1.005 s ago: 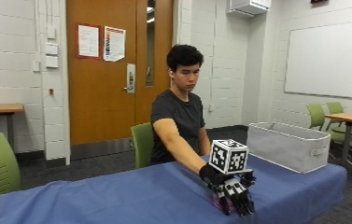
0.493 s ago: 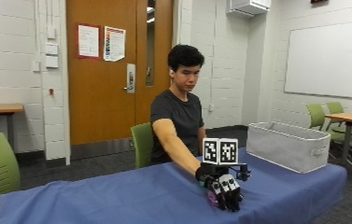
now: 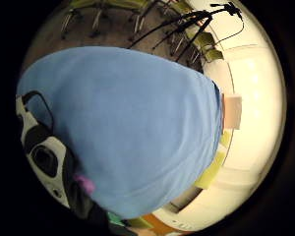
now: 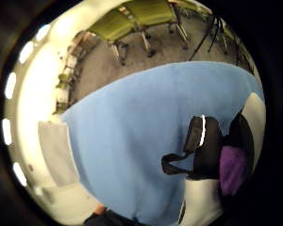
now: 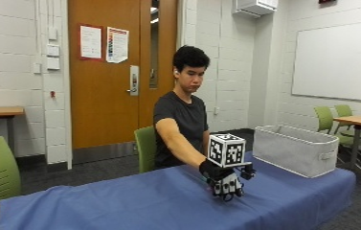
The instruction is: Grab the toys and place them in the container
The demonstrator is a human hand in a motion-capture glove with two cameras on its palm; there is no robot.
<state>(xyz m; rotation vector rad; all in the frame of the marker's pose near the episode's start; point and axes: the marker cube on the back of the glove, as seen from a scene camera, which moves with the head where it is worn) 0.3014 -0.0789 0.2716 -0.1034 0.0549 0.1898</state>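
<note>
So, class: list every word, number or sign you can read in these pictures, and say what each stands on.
None can be read.
Two papers on the door: print too small to read.
Whiteboard: no writing visible.
Container: no label visible.
Gloved right hand, purple toy: no text visible.

Table [image 5: 135, 206], blue cloth [image 5: 167, 199]; grey container [image 5: 295, 149] on it.
</note>
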